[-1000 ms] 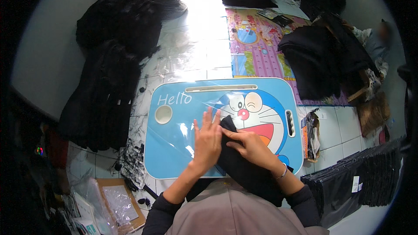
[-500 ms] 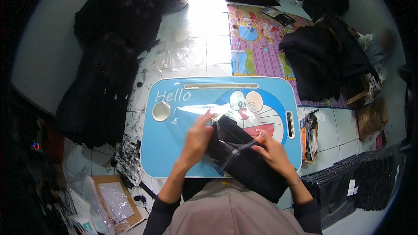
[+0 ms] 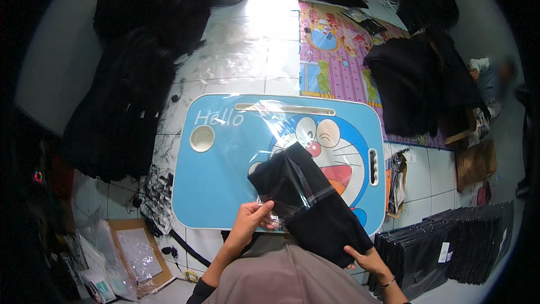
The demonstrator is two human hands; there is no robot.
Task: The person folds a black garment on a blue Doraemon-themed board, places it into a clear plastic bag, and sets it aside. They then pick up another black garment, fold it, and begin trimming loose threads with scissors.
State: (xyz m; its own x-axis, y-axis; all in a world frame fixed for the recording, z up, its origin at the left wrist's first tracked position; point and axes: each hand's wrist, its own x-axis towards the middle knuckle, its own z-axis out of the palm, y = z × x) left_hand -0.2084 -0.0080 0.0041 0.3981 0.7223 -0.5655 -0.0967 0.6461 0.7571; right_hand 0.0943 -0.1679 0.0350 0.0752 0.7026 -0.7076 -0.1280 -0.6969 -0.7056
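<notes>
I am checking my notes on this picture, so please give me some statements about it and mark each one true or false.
1. The left hand pinches the clear bag. True.
2. The black cloth lies flat and untouched on the floor. False: it is held over the blue table, partly inside the bag.
3. The right hand grips the near end of the cloth. True.
4. The round recess holds a cup. False: it is empty.
5. A colourful mat lies beyond the table. True.
</notes>
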